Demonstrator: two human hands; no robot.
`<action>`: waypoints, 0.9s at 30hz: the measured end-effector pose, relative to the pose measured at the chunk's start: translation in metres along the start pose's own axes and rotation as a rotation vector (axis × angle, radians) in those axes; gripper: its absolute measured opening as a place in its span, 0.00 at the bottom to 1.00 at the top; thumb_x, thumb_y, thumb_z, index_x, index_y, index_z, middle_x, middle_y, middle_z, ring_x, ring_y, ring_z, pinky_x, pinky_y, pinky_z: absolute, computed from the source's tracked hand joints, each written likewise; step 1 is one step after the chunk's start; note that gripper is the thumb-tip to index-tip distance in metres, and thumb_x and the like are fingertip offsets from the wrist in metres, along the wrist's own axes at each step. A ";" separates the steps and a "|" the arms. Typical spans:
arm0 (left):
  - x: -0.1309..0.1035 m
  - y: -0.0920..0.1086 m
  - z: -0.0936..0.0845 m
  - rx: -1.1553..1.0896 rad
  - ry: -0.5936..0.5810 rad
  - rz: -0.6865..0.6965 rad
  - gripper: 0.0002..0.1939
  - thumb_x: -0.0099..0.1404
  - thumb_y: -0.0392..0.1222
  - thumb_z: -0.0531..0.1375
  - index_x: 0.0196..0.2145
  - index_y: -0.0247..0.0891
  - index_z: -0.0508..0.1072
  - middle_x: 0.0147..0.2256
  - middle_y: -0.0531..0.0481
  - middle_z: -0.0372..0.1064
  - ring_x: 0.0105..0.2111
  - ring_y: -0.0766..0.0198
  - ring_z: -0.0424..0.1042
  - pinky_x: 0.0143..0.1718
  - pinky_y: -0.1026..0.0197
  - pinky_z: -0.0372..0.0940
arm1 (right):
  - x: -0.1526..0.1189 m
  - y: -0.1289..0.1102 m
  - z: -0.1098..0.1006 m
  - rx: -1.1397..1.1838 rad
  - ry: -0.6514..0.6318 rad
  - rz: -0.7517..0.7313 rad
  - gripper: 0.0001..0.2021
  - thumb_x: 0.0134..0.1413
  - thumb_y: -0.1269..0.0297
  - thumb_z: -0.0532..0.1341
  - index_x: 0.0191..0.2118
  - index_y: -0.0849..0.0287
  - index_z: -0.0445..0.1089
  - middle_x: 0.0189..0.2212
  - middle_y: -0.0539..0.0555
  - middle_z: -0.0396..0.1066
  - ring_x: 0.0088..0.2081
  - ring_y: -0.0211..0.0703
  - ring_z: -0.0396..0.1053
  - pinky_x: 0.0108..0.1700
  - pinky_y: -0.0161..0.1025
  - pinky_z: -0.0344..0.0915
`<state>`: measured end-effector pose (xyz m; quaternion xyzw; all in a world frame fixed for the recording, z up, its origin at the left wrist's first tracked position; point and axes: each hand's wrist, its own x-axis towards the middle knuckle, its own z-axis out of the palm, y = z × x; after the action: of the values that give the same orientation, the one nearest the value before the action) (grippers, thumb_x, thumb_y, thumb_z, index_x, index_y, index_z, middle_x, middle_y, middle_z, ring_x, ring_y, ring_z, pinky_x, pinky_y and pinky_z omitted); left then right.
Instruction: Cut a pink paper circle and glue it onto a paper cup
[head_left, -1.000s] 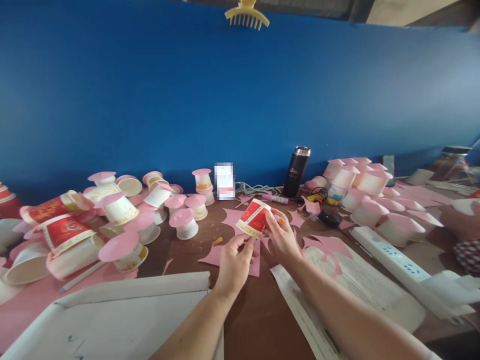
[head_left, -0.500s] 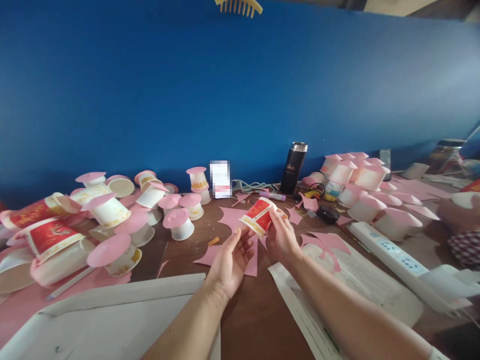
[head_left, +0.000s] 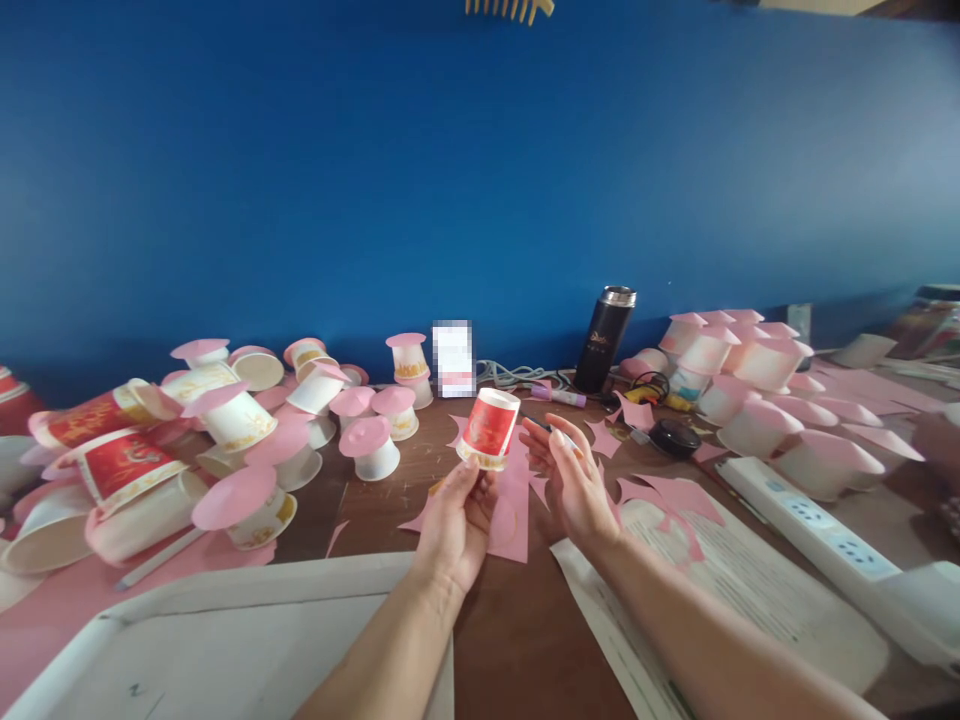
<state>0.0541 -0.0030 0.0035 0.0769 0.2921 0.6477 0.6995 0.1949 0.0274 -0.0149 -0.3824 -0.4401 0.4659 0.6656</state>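
Since half a second ago, the right hand [head_left: 579,485] has come off the red cup [head_left: 489,432], which has gone from lying aslant to nearly upright, its gold band low; it seems to be mouth down. The left hand [head_left: 459,520], which was cupped below, now bears it alone, thumb and fingers pinching its lower edge. The right hand stands just apart at 4 o'clock from the cup, its fingers loosely curled, with a thin dark stick [head_left: 546,427] between thumb and fingers, pointing toward the cup; whether it is a pen I cannot tell.

The cup is held over the brown table [head_left: 517,660], with a cut pink sheet [head_left: 512,535] below it. The white cups [head_left: 244,420] with pink discs at 9 o'clock suggest by contrast that this one bears no disc on top.

I judge the step in hand to be turning and steadying the cup. The next move calls for a light left grip that will not dent the paper wall, and for care with the stick's tip. A purple glue stick [head_left: 559,395] and a black bottle [head_left: 605,340] stand at 2 o'clock.
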 end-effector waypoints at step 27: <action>0.026 0.047 -0.012 0.106 -0.016 0.269 0.12 0.51 0.37 0.69 0.30 0.35 0.70 0.25 0.56 0.65 0.23 0.74 0.65 0.24 0.70 0.61 | -0.005 0.004 -0.012 -0.477 -0.129 -0.160 0.19 0.62 0.55 0.55 0.56 0.54 0.63 0.27 0.50 0.70 0.22 0.34 0.62 0.25 0.34 0.63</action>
<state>0.0070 0.0258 0.0081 0.1573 0.3072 0.7188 0.6035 0.2044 0.0228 -0.0234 -0.4620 -0.6081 0.3180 0.5618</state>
